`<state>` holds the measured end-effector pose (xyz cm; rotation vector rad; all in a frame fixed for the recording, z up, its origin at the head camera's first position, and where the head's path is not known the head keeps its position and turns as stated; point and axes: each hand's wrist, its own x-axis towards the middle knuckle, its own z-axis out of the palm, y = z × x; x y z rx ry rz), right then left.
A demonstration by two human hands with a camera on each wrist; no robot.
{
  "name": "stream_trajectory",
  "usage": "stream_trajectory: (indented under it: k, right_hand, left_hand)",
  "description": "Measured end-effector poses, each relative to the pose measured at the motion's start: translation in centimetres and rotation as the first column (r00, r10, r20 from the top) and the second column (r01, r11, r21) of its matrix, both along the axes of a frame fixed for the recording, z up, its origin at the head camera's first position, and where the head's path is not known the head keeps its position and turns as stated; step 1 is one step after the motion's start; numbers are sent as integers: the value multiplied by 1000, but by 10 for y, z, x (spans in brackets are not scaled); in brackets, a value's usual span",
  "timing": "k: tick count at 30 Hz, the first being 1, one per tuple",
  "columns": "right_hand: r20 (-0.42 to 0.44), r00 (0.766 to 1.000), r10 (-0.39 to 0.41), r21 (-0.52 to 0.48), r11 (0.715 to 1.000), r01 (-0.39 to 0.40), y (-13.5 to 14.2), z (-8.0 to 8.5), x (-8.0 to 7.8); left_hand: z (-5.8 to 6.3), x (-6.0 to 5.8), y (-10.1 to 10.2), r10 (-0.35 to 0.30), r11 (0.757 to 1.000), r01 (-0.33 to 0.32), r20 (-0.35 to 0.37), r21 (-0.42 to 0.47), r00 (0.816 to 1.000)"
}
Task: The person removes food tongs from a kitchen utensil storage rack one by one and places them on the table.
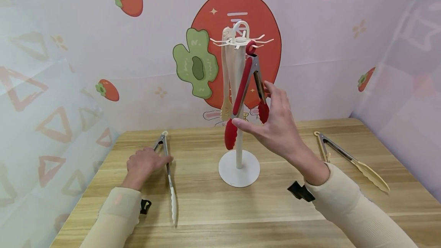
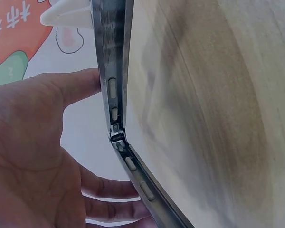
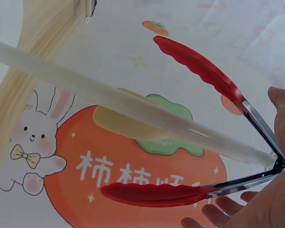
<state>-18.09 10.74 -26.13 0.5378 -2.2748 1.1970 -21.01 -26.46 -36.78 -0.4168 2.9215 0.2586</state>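
Observation:
Red-tipped tongs hang spread by their red loop from a hook of the white utensil stand. My right hand is beside them, thumb and fingers spread apart around their arms. In the right wrist view the red tongs straddle the stand's pole, and the palm lies near their hinge end. At the left of the table, my left hand holds white-tipped tongs that are also spread. The left wrist view has the thumb on one metal arm and the fingers against the other.
A beige long-handled utensil hangs at the stand's left side. Beige-tipped tongs lie on the table at the right, partly behind the right forearm. The stand's round base rests mid-table. A printed cloth wall rises behind the wooden tabletop.

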Motion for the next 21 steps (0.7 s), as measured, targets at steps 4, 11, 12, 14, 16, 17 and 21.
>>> stream_trajectory:
  k: [4,11,12,14,16,17,21]
  right_hand:
    - [9,1000,-7,-9,1000,7,-3,2,0]
    - [22,999,-32,-7,999,32,-6,4,0]
    - [23,999,-34,-7,999,34,-6,4,0]
    - [22,999,-39,-5,999,39,-7,5,0]
    - [21,999,-41,-5,999,42,-7,5,0]
    - [20,999,-43,-4,999,43,-7,5,0]
    - [17,999,-44,-2,999,44,-8,5,-1]
  left_hand:
    - [-3,1,1,4,1000,-4,12,2,1000]
    - [-8,-1,0,-1,1000,2,35,-12,999]
    - [-8,-1,0,-4,1000,5,37,-12,999]
    - [-8,-2,-1,-10,1000,10,42,-11,999]
    - [-9,-2,-1,-15,1000,16,44,-9,999]
    - [-9,-2,-1,-16,1000,17,44,-8,999]
    - [-11,-2,-2,-17,1000,17,43,-4,999]
